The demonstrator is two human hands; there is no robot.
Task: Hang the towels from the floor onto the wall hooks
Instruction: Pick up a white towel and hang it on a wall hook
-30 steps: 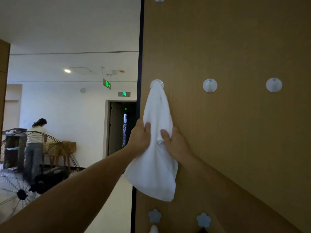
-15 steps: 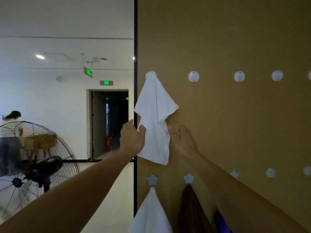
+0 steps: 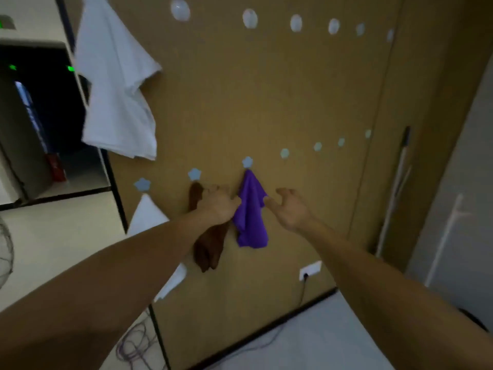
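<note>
A white towel [image 3: 117, 84] hangs from an upper hook at the top left of the brown wall [image 3: 266, 89]. Lower down, star-shaped hooks carry a second white towel [image 3: 146, 214], a brown towel [image 3: 208, 249] and a purple towel [image 3: 250, 217]. My left hand [image 3: 218, 204] hovers in front of the brown towel with loosely curled fingers, holding nothing. My right hand [image 3: 288, 206] is just right of the purple towel, fingers spread and empty. A free round hook [image 3: 180, 9] is beside the upper white towel.
Several free round hooks [image 3: 250, 18] run along the top, and free star hooks [image 3: 285, 153] continue to the right. A mop handle [image 3: 394, 188] leans at the wall's right edge. A socket [image 3: 309, 271] with a cable sits low. Loose cables [image 3: 133, 340] lie on the floor.
Both hands have let go of the upper white towel and dropped toward the lower row. The view has tilted down, and the white towel stays on its hook.
</note>
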